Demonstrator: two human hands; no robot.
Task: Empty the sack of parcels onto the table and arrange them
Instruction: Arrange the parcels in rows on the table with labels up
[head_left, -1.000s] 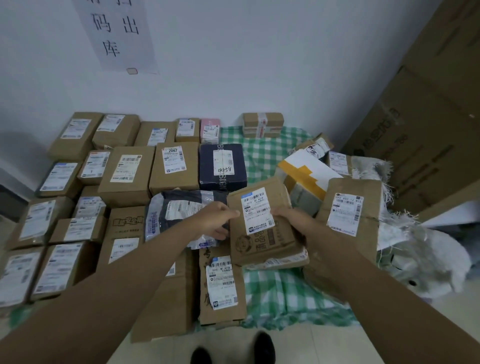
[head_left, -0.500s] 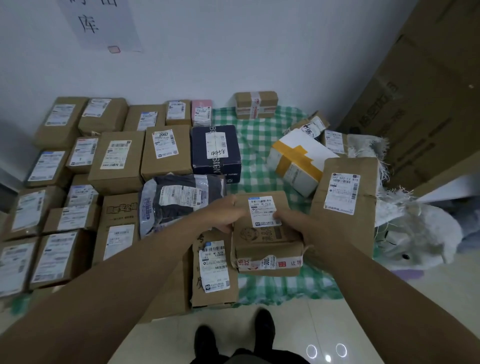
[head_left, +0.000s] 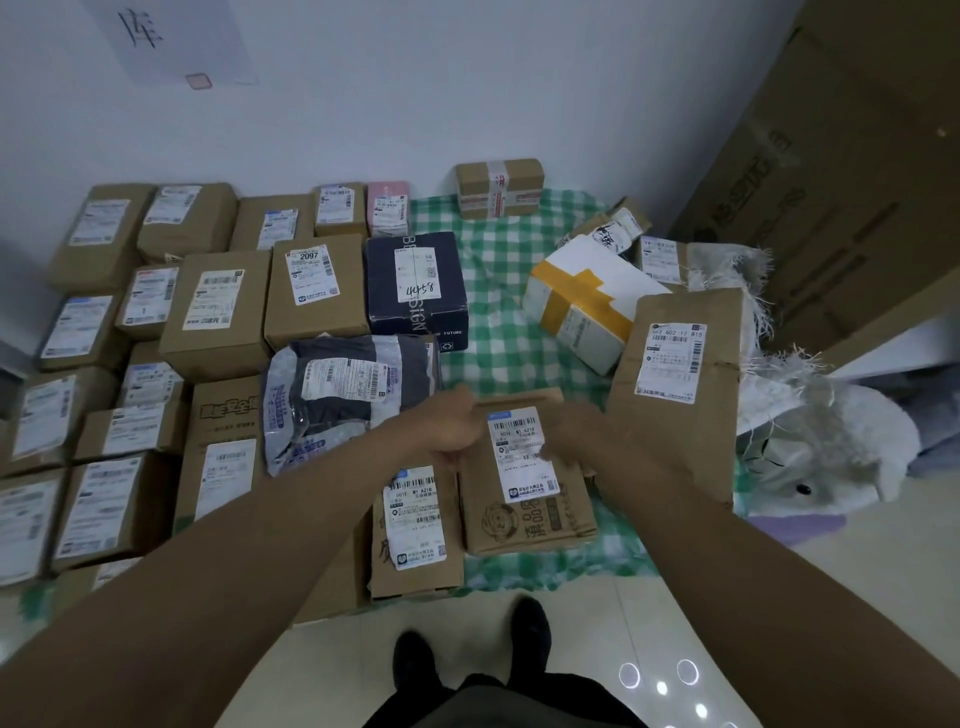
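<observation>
Fingers (head_left: 457, 441) of the left hand (head_left: 447, 423) curl closed against the flat brown parcel (head_left: 524, 499) on the green checked table (head_left: 498, 353); the right hand (head_left: 574, 431) grips its right edge. At right, the white sack (head_left: 810, 457) lies slumped, contents hidden.

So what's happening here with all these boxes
A person is sorting parcels on a table covered by a green checked cloth. Both hands, the left hand and the right hand, grip a brown cardboard parcel at the near edge, beside a similar labelled parcel. Rows of brown boxes already fill the left side. To the right, an untidy heap with a white box with yellow tape sits by the white woven sack.
</observation>
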